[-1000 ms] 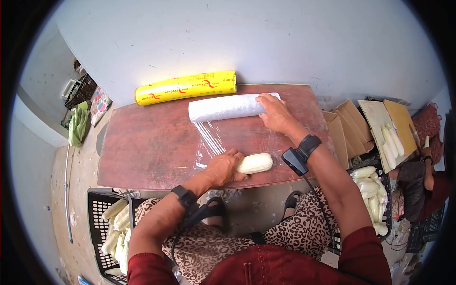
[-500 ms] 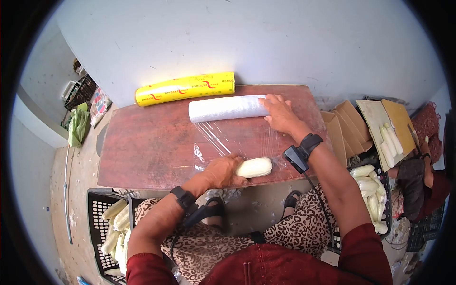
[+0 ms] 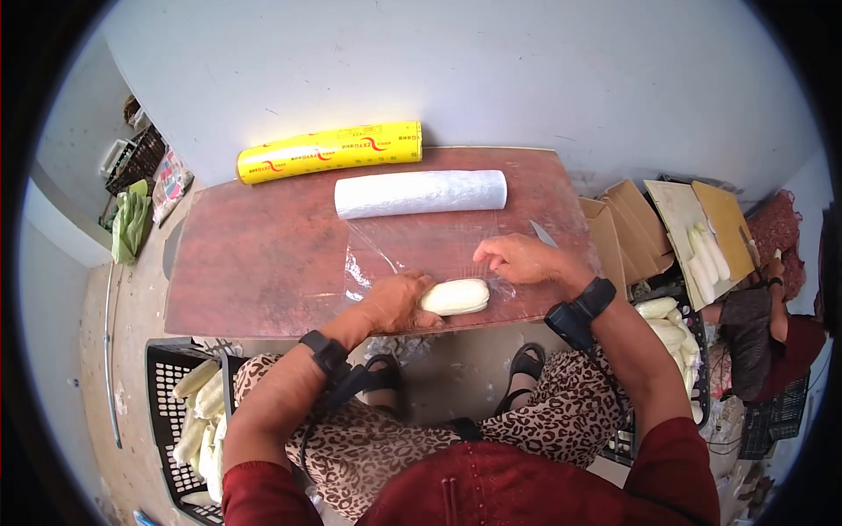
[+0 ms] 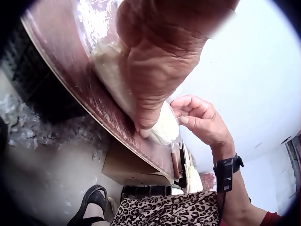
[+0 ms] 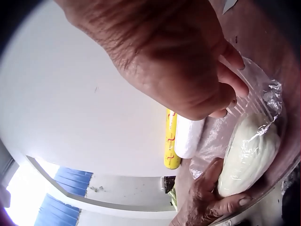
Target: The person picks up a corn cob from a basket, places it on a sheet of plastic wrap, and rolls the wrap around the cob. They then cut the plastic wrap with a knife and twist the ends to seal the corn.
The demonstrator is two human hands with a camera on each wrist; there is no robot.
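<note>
A pale, elongated vegetable (image 3: 454, 297) lies near the front edge of the red-brown table (image 3: 254, 254), with clear film on it in the right wrist view. My left hand (image 3: 396, 301) grips its left end, thumb on the near side. Clear film (image 3: 386, 241) stretches from the white film roll (image 3: 421, 193) to the vegetable. Above and right of the vegetable is my right hand (image 3: 526, 259), fingers bent over the film's right side; whether it pinches film is unclear in the head view. In the right wrist view the vegetable (image 5: 249, 155) sits below the bent fingers of my right hand (image 5: 188, 70).
A yellow printed roll (image 3: 330, 152) lies at the table's back left. A blade (image 3: 543, 233) rests right of the film. Black crates (image 3: 167, 377) with pale vegetables flank my legs. Cardboard (image 3: 633, 230) stands to the right, and another person's arm (image 3: 778, 302) shows at far right.
My right hand has left the white roll and come down toward the vegetable's right end, uncovering a blade. The left hand keeps its hold. The whole head view has shifted slightly.
</note>
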